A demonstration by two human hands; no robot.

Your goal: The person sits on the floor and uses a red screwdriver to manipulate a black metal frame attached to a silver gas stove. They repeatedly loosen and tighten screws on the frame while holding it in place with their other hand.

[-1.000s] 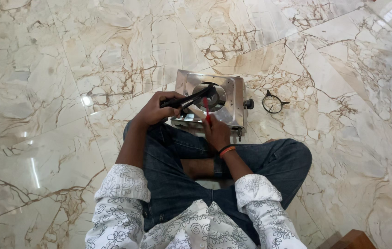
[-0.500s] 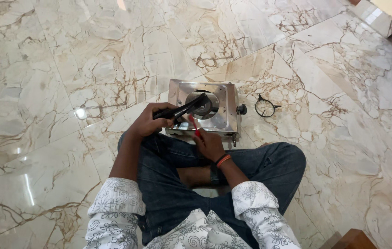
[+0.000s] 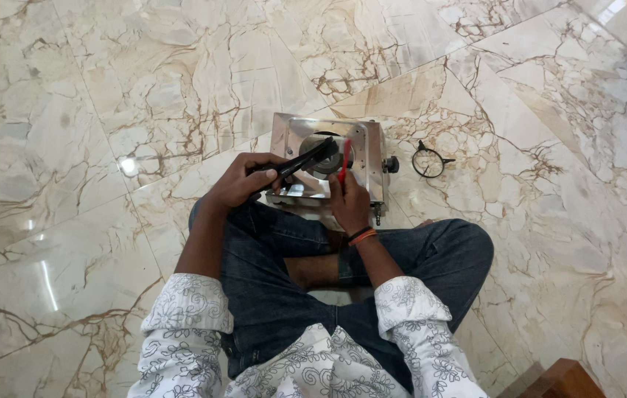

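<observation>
I sit cross-legged on a marble floor with a small steel single-burner stove (image 3: 367, 151) in front of my knees. My left hand (image 3: 242, 180) grips a pair of black pliers (image 3: 300, 160) whose jaws reach over the round burner (image 3: 324, 151). My right hand (image 3: 349, 201) holds a red-handled screwdriver (image 3: 344, 160) upright, its tip at the burner. The stove's black knob (image 3: 391, 164) sticks out on its right side.
A black wire pan-support ring (image 3: 428, 161) lies on the floor just right of the stove. A brown wooden object (image 3: 560, 379) shows at the bottom right corner. Glossy veined marble tiles (image 3: 107, 110) spread all around.
The view has shifted slightly. Both hands stay on the stove; the red screwdriver now stands more upright over the burner, and the pliers remain across it.
</observation>
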